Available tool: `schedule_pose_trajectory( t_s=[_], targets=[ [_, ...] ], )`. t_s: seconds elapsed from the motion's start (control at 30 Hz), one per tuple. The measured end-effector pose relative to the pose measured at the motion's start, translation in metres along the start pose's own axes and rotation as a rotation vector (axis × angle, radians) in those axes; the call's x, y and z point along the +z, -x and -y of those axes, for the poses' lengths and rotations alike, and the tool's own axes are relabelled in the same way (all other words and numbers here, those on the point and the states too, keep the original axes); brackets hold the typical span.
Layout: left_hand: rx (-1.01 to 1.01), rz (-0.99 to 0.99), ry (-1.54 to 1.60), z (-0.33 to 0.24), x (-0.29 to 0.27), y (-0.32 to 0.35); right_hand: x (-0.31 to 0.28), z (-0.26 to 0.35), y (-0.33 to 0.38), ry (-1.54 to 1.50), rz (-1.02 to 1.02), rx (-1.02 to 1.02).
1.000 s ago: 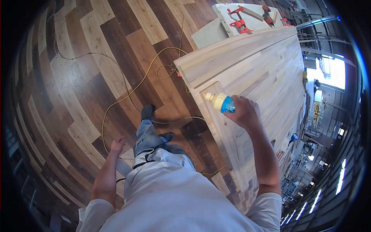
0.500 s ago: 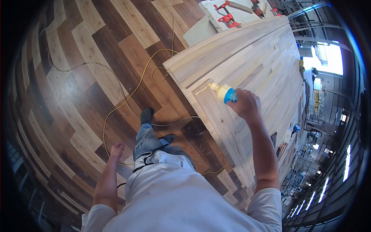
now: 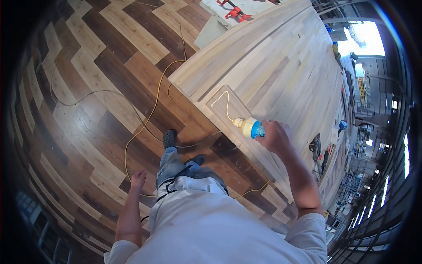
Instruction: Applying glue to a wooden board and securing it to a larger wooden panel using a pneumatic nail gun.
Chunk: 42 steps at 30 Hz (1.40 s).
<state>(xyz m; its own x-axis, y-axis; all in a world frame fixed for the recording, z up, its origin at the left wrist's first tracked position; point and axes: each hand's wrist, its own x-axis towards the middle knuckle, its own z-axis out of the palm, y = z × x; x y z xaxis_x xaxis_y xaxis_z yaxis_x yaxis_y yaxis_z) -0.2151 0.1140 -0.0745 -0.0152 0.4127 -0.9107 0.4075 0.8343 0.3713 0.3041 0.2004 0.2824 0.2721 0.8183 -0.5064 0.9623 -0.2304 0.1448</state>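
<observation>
Seen from above, a person stands at the edge of a large pale wooden counter (image 3: 281,66) built from many glued strips. The right hand (image 3: 274,136) reaches out over it, its fingers closed around a glue bottle (image 3: 250,128) with a blue body and a cream-coloured nozzle end. The bottle lies nearly level, its long axis running from the hand toward the person's left, with the nozzle pointing away from the fingers and down at a narrower board (image 3: 233,119) that rests flat on the counter near its edge. A thin pale line of glue (image 3: 225,104) curves across that board from its far end back to the nozzle tip. The left hand (image 3: 138,179) hangs well apart at the person's side over the floor, fingers loosely open and holding nothing; the right hand is the only one near the bottle. Below lies a floor (image 3: 88,110) of light and dark wood planks in a zigzag pattern, crossed by a yellow cord (image 3: 145,123). Red clamps (image 3: 235,11) lie at the far end of the counter. A workshop with bright windows (image 3: 365,39) stretches off on the right.
</observation>
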Motion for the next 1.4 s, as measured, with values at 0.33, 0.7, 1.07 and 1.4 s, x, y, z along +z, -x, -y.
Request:
schedule_pose_trajectory(
  t_s=[0.33, 0.7, 1.07, 1.4],
  targets=[
    [0.011, 0.028, -0.039, -0.027, -0.001, 0.012, 0.001, -0.023, -0.007, -0.109, -0.021, 0.139],
    [0.012, 0.068, -0.146, -0.036, 0.007, 0.024, 0.044, -0.031, 0.068, -0.142, 0.011, 0.155],
    [0.043, 0.067, -0.167, -0.053, 0.018, 0.034, 0.059, -0.083, 0.064, -0.22, -0.09, 0.238],
    [0.075, 0.059, -0.107, -0.053, 0.037, 0.044, 0.093, -0.086, 0.132, -0.303, -0.004, 0.322]
  ],
)
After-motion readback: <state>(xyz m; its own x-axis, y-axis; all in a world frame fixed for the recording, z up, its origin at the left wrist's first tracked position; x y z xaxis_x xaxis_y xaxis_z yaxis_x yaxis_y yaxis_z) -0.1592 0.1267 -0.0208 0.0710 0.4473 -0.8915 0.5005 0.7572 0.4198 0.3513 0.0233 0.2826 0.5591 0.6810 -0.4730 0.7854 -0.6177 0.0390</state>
